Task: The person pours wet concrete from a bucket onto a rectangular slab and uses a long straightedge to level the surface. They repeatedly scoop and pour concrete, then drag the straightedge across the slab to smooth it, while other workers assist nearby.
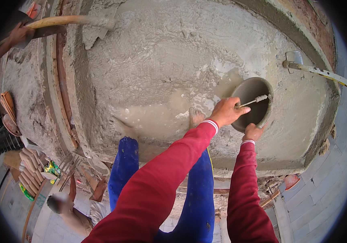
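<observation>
A cement-smeared bucket (262, 83) stands tilted in the wet grey mix (161, 69), its mouth toward me. Over that mouth my left hand (227, 111) is closed on a thin rod (258, 99) crusted with cement, which looks like the bucket's wire handle. My right hand (254, 132) grips the near rim of the bucket, with the fingers partly hidden. Both my sleeves are red with striped cuffs. My bare feet (196, 116) are in the watery mix, below blue trousers.
At upper left a co-worker's hand (20, 35) holds a wooden-handled hoe (76, 20) whose blade lies in the mix. Another hoe (323, 73) rests over the right side. A raised rim (262, 165) borders the trough. Another person (74, 212) is at lower left, near stacked bags (30, 170).
</observation>
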A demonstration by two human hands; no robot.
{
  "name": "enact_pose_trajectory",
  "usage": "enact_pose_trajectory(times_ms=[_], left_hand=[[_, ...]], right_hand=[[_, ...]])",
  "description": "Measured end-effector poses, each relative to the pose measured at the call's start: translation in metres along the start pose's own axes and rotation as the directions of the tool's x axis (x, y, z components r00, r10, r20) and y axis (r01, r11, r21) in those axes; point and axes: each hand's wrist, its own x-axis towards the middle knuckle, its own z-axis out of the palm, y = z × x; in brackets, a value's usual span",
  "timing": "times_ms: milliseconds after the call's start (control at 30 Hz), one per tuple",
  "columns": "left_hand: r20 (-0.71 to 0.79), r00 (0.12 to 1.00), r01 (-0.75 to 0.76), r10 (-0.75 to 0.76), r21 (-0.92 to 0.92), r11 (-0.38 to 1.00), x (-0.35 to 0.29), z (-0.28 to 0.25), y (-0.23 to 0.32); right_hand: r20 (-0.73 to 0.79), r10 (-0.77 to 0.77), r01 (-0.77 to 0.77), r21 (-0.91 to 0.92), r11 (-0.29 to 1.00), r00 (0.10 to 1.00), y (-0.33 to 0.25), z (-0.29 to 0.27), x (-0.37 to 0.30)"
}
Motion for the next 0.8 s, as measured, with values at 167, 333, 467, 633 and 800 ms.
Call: enact_pose_trajectory(times_ms=[167, 333, 467, 633, 800], left_hand=[[-0.115, 0.983, 0.077, -0.142, -0.444, 0.893, -0.017, 0.014, -0.128], [-0.137, 0.896, 0.176, -0.423, -0.765, 0.620, -0.099, -0.113, -0.230], [-0.178, 0.914, 0.153, -0.364, -0.680, 0.717, -0.147, -0.245, -0.259], [-0.252, 0.891, 0.143, -0.379, -0.636, 0.759, -0.227, -0.405, -0.287], [-0.483, 0.827, -0.014, -0.287, -0.529, 0.848, -0.306, -0.489, -0.281]], right_hand=[[-0.033, -0.122, 0.101, -0.376, 0.921, 0.992, -0.030, 0.063, -0.050], [0.191, -0.315, 0.368, -0.440, 0.819, 0.930, -0.075, 0.100, -0.197], [0.143, -0.365, 0.392, -0.368, 0.843, 0.920, -0.142, 0.159, -0.328], [0.315, -0.410, 0.485, -0.210, 0.849, 0.856, -0.184, 0.204, -0.460], [0.493, -0.460, 0.539, -0.021, 0.842, 0.738, -0.218, 0.233, -0.553]])
